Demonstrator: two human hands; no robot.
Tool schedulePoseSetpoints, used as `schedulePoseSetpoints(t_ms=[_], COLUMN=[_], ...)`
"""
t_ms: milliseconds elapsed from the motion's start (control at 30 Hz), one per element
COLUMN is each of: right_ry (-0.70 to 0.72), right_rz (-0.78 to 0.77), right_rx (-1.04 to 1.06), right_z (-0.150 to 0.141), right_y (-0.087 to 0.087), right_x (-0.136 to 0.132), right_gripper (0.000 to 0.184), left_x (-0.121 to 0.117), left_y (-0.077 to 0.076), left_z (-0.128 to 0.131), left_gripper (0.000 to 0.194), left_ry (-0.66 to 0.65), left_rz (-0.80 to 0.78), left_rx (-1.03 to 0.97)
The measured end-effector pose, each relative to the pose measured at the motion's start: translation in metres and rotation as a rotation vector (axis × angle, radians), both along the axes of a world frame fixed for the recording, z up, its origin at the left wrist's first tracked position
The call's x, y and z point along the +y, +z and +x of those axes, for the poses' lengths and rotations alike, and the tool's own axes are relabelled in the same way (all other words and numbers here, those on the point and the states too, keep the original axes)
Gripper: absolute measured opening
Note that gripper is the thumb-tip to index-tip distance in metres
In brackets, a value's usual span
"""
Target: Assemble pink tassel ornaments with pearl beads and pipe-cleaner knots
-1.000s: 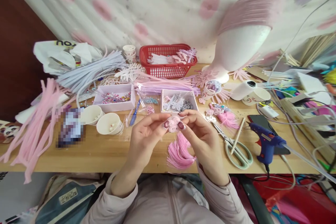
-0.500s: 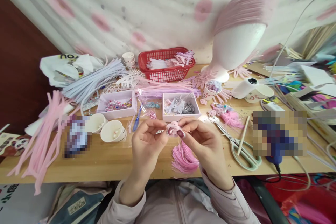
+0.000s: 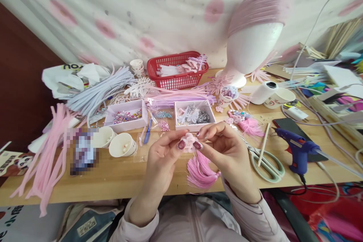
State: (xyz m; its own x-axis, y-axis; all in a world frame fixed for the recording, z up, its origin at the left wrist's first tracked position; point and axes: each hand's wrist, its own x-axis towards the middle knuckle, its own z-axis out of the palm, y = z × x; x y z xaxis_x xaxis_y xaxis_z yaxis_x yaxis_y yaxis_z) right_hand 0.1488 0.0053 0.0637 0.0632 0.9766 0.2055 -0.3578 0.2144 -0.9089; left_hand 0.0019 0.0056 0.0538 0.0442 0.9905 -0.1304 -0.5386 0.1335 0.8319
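Left hand (image 3: 162,160) and right hand (image 3: 228,155) pinch a pale-pink flower (image 3: 188,141); below this grip a pink tassel (image 3: 200,172) lies on the desk (image 3: 113,181), scissors (image 3: 268,166) rightward.

Your left hand (image 3: 161,162) and your right hand (image 3: 228,153) together hold a small pink flower (image 3: 189,142), each one pinching it from its own side. On the wooden table (image 3: 113,183), near your right hand, there lies a pink tassel (image 3: 201,172). More to the right you have the scissors (image 3: 269,166), with a thin stick (image 3: 264,143) lying across their handles, and then a blue glue gun (image 3: 298,149), which is partly over a dark phone (image 3: 289,125). Beyond your hands there is a red basket (image 3: 178,81).
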Motion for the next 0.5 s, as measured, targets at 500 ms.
schedulePoseSetpoints(t_ms=[500], right_ry=[-0.081], right_rz=[0.007], right_rx=[-0.077], right_z=[-0.0022], right_y=[0.0009], right_x=[-0.0040], right_gripper=[0.023], left_x=[-0.0014], left_y=[0.0096], left_z=[0.0054], left_gripper=[0.028], left_ry=[-0.059], left_rz=[-0.150], left_rx=[-0.073])
